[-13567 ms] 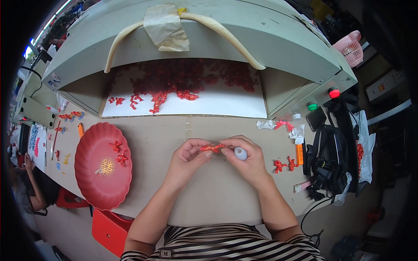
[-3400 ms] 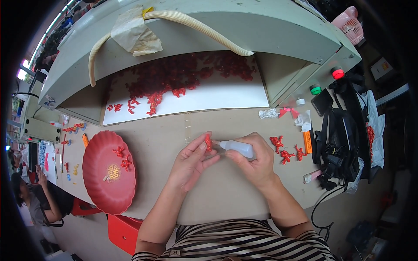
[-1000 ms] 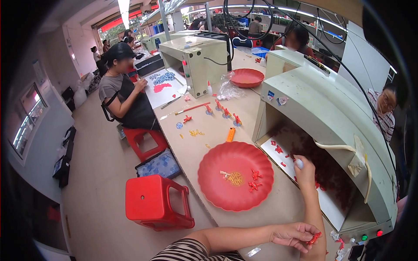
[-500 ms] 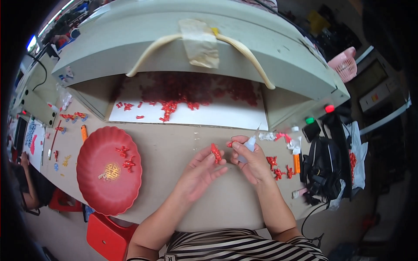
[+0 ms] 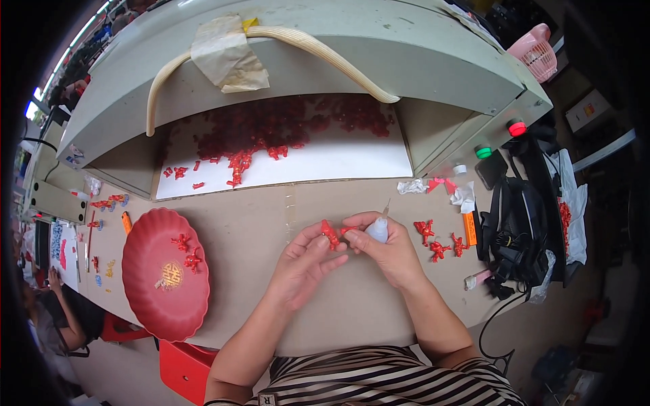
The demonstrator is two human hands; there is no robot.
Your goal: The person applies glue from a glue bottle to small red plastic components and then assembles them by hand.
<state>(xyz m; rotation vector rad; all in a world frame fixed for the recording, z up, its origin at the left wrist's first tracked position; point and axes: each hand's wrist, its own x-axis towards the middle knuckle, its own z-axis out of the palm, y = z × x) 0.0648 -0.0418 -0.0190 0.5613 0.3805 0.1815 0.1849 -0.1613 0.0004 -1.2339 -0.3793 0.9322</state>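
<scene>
Between the thumb and fingers of my left hand [image 5: 298, 267] is a red plastic figurine [image 5: 329, 235], held upright above the table. My right hand [image 5: 391, 254] pinches a small red piece [image 5: 347, 231] close beside it; whether the two touch I cannot tell. Tucked in the same right hand is a translucent needle-tipped bottle [image 5: 378, 230], its thin needle pointing up and away. Right of that hand lie several red figurines [image 5: 439, 251] on the table. Left of my hands stands a red scalloped bowl [image 5: 139, 284] with two red figurines [image 5: 192, 260] in it.
A grey cabinet [image 5: 318, 64] stands ahead, its white floor [image 5: 338, 164] strewn with red parts [image 5: 238, 166]. At right are an orange cutter [image 5: 470, 230], crumpled tissue [image 5: 463, 195] and a black bag [image 5: 518, 230]. A red stool [image 5: 186, 372] stands below; another person's arm [image 5: 66, 314] shows far left.
My right hand has brought the small red piece right up to the figurine in my left hand. The bottle has tilted more upright. The whole view has turned slightly.
</scene>
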